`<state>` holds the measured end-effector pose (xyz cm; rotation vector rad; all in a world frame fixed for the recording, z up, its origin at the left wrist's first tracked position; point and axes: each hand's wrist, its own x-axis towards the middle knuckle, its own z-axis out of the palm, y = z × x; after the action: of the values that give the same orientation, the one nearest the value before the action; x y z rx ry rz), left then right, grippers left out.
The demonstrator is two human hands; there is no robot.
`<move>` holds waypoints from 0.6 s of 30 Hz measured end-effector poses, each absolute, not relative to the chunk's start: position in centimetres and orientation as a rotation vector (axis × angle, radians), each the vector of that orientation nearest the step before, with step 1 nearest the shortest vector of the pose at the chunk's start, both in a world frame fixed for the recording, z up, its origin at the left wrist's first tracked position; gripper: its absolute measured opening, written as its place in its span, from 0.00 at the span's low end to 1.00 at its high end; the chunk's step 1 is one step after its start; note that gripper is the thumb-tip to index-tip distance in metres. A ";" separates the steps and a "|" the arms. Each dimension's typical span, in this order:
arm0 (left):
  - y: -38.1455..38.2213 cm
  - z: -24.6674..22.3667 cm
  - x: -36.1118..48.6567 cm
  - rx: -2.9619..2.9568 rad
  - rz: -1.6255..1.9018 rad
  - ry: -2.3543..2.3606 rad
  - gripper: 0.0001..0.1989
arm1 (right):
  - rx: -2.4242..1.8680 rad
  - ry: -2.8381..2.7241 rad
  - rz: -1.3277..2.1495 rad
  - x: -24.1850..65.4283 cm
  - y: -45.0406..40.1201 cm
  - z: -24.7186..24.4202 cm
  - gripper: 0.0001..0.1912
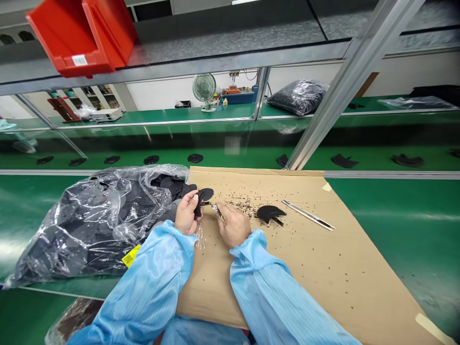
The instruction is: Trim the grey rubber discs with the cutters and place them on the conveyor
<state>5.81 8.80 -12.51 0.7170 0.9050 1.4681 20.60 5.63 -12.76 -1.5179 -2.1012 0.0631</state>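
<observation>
My left hand is closed on a black plastic part, holding it above the left side of the cardboard sheet. Facing it, my right hand grips a small metal tool, its tip close to the held part. Many tiny black bits lie scattered on the cardboard beyond my right hand. A black curved part rests to the right of them. Left of my hands, a clear plastic bag full of dark flat parts lies open toward me.
A long thin silver tool lies on the cardboard at the right. Behind the cardboard, several black parts are spaced along a green belt. A slanted metal post rises at the right; a red bin sits on the overhead shelf.
</observation>
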 end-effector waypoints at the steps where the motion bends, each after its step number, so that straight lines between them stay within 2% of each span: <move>1: 8.8 -12.5 5.8 0.725 1.474 0.909 0.29 | -1.522 -2.092 0.089 20.5 5.6 -12.8 0.14; 10: 8.9 -12.8 5.7 0.770 1.484 0.936 0.27 | -1.458 -2.038 0.059 20.6 5.8 -13.1 0.14; 18: 8.8 -12.4 5.6 0.663 1.458 0.943 0.25 | -1.397 -1.831 0.392 20.4 6.0 -13.1 0.13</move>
<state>5.60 8.81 -12.37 0.6633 0.9435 1.4584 20.40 5.96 -13.08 -1.3969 -1.8307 0.3925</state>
